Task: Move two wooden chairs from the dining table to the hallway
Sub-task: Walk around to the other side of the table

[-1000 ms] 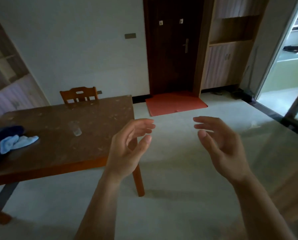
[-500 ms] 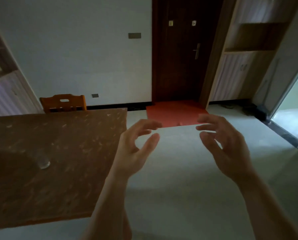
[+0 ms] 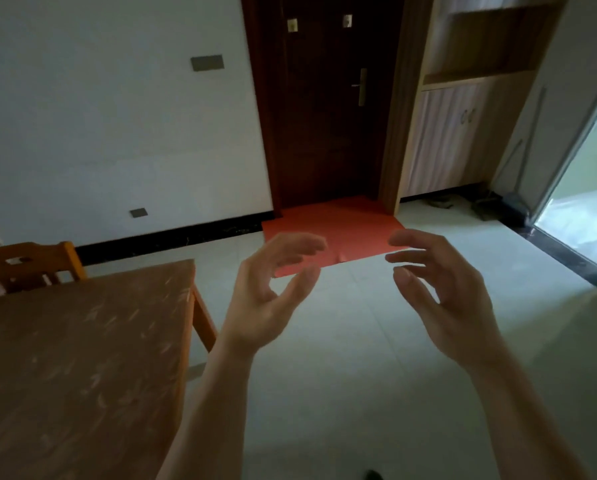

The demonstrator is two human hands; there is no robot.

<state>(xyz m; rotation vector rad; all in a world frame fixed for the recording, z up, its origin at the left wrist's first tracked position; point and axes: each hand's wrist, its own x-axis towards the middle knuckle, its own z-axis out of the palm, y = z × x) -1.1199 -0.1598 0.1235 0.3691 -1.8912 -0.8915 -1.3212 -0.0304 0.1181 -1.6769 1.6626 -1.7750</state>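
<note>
One orange wooden chair (image 3: 30, 263) stands pushed in at the far side of the brown dining table (image 3: 78, 358), at the left edge of view; only its backrest shows. My left hand (image 3: 272, 289) and my right hand (image 3: 442, 292) are raised in front of me over the floor, palms facing each other, fingers curled and apart, holding nothing. Both hands are well to the right of the chair. No second chair is in view.
A dark wooden door (image 3: 328, 98) with a red mat (image 3: 335, 230) before it faces me. A wooden cabinet (image 3: 463, 116) stands to its right, and a bright glass doorway (image 3: 591, 188) opens at the far right. Pale tiled floor (image 3: 359, 375) stretches ahead.
The view has moved forward and rightward along the table; the glass and blue cloth on it have left the frame. Both hands stay raised and empty.
</note>
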